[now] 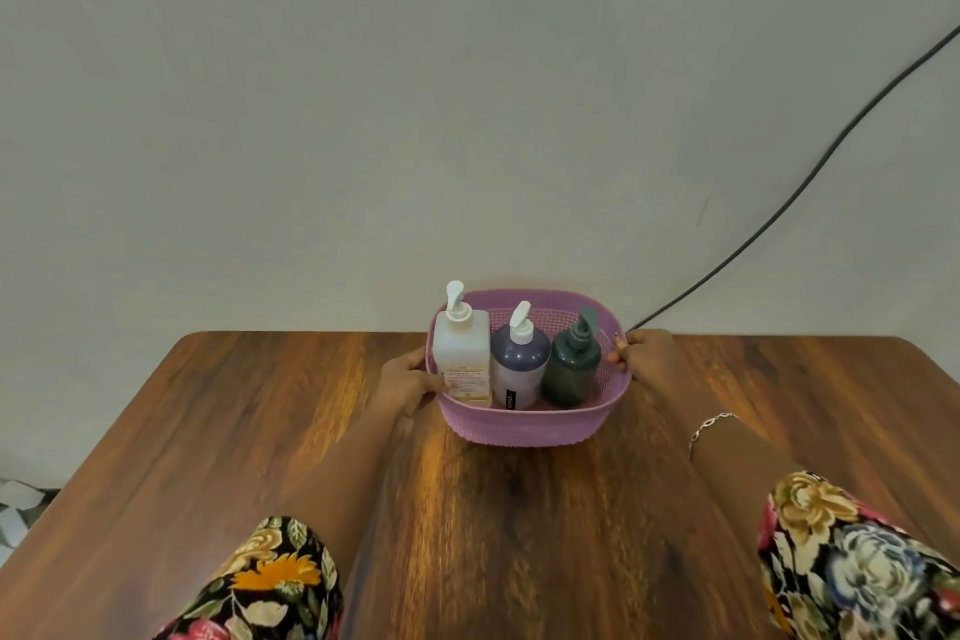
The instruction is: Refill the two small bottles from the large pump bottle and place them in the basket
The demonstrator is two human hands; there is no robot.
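Note:
A pink perforated basket (524,426) sits at the far middle of the wooden table. Three pump bottles stand upright inside it: a large white pump bottle (462,359) on the left, a small purple bottle with a white pump (519,364) in the middle, and a small dark green bottle (571,366) on the right. My left hand (408,382) grips the basket's left side. On the opposite side, my right hand (649,356) holds the rim with its fingers over the edge.
The wooden table (260,431) ends at a grey wall just behind the basket. A black cable (779,213) runs down the wall to the table's back edge at the right. Floral sleeves cover both forearms near the front.

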